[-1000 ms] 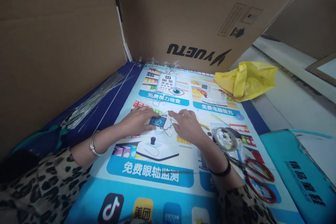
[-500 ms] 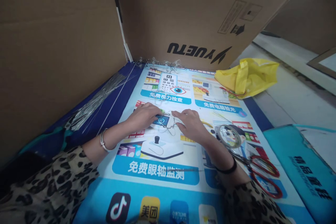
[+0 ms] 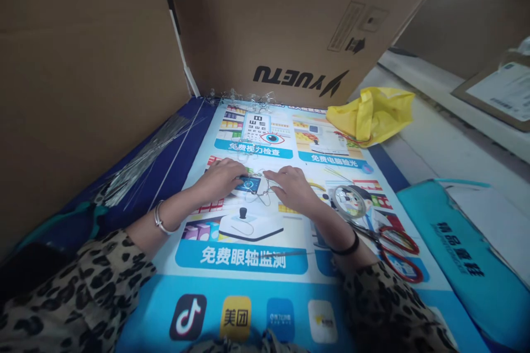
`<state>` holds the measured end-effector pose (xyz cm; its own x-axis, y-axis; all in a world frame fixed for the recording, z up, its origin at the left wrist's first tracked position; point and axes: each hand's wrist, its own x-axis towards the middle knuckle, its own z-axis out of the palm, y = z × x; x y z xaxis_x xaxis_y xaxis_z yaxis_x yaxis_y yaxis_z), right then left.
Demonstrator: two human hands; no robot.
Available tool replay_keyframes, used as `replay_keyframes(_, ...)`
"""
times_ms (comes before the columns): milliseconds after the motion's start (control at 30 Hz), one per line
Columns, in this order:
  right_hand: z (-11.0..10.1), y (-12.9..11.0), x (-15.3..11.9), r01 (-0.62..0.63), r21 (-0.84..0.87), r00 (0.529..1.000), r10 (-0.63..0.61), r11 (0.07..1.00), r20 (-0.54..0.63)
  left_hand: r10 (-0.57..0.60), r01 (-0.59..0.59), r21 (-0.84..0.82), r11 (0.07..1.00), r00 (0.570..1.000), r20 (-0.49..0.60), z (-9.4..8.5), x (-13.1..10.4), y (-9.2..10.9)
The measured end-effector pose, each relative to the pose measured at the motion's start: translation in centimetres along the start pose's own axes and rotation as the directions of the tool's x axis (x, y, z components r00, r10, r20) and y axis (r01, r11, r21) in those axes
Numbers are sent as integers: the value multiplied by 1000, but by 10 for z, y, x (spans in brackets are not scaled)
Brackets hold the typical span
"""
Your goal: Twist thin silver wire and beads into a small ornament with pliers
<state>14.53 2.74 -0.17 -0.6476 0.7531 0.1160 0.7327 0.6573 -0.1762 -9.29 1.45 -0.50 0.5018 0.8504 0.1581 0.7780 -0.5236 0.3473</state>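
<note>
- Fingers of my left hand [image 3: 221,175] and my right hand [image 3: 290,187] are bent down on a thin wire piece [image 3: 265,190], which lies on the printed mat [image 3: 248,256] between the two hands.
- My left fingertips press one end of the wire and my right fingertips pinch the other side; how firm the pinch is, I cannot tell, because the wire is too thin to see well.
- Left of my left fingers, well apart, a bundle of straight wires [image 3: 144,154] rests on the blue cloth beside the cardboard wall [image 3: 83,66].
- Beyond my fingers, near the far cardboard, several small clear finished pieces [image 3: 244,98] lie in a row.
- Right of my right fingers is a roll of clear tape [image 3: 350,201], and behind it, nearer to me, the red scissors [image 3: 399,253].
- Far to the right of my fingers is a yellow plastic bag [image 3: 372,116].
- Risk, as I judge it: the wire is springy, so if one fingertip lifts, the loop can jump open and lose its shape.
- Too much force from my right fingers may kink the wire, and its sharp end may prick a fingertip.
- My right wrist is near the tape and scissors; a wide move could push them.
</note>
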Motion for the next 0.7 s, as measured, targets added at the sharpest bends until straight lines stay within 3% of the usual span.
replay_keyframes(167,3,1,-1,24,41,1000,-24,999,-15,31,-31,18,999,999,24,-2,-3,-1)
replay_keyframes(400,8,5,0,139,132,981,-118,981,-151,35,-36,80,996,999,24,-11,-15,16)
replay_keyframes(533,-7,7,0,158,162,964,-117,974,-237,101,-105,87,991,994,41,-8,-17,36)
replay_keyframes(700,-30,6,-14,47,113,964,-15,992,-265,189,-198,103,975,978,88,5,-8,49)
